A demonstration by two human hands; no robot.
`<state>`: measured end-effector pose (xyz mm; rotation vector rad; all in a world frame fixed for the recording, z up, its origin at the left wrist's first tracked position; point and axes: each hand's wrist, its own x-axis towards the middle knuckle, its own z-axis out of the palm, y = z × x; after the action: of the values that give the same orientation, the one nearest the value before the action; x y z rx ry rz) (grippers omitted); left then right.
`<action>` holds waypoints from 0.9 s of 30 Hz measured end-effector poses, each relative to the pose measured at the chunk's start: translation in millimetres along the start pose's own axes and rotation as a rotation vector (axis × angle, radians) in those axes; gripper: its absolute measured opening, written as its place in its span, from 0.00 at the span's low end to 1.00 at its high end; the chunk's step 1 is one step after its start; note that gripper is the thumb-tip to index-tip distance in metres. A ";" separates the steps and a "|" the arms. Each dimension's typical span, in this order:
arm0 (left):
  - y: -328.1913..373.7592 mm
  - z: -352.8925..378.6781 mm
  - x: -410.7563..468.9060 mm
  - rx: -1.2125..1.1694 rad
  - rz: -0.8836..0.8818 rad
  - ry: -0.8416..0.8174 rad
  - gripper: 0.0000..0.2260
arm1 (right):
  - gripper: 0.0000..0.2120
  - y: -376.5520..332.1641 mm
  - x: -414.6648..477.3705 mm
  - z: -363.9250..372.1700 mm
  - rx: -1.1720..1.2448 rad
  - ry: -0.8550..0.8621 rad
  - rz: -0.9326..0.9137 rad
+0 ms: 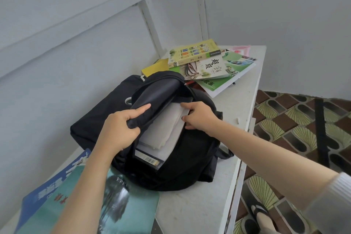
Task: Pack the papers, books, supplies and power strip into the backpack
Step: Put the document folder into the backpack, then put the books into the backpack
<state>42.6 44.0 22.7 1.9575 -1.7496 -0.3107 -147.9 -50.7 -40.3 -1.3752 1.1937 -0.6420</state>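
The white tabletop (190, 205) carries everything. The black backpack (190, 157) lies in its middle, reaching towards the right edge, with its mouth turned up to the person so things can slide in flat.

At the near left corner a blue book (47, 186) and a teal book (121, 205) overlap, with the teal one touching the bag; they are not yet packed. At the far right corner, just behind the bag, a loose pile of books (205, 62) waits within reach. I cannot pick out a power strip anywhere.

A stack of grey papers (163, 129) sits half inside the mouth, on top of a book with a barcode (148, 158) whose near end also sticks out. By my reading this is the insertion step, early in the task.

The left hand (121, 129) comes in from the near left. Its fingers (140, 109) are curled round the bag's upper flap and lift it to hold the mouth wide.

The right hand (199, 116) reaches across from the right edge with the forearm nearly straight. It pinches the right side of the papers, forefinger above and thumb below, probably to steer them deeper.
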 end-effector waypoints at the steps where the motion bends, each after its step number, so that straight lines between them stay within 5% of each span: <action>1: 0.1 0.9 -0.3 -0.004 -0.004 -0.002 0.33 | 0.26 -1.5 -3.6 -2.3 -0.057 -0.025 -0.015; 7: -0.5 7.9 4.3 0.094 -0.022 -0.092 0.31 | 0.20 -15.3 -26.7 -36.4 -0.084 -0.267 -0.021; 10: -2.2 15.5 12.8 0.123 0.040 -0.139 0.21 | 0.17 -22.1 -28.4 -61.5 0.024 -0.288 -0.077; 15: 18.7 31.3 40.7 -0.057 0.196 0.399 0.05 | 0.12 -29.7 12.0 -112.0 -0.033 -0.004 -0.260; 19: 44.8 34.2 98.8 -0.130 0.211 0.408 0.06 | 0.09 -29.5 74.1 -155.4 -0.345 0.193 -0.389; 27: 58.0 71.4 235.3 0.113 0.046 -0.058 0.36 | 0.33 -32.5 186.2 -213.5 -0.850 0.013 -0.396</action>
<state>-6.1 -203.8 26.7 2.0011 -1.8838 -0.2595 -268.4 -307.8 -14.4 -2.3622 1.2700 -0.4115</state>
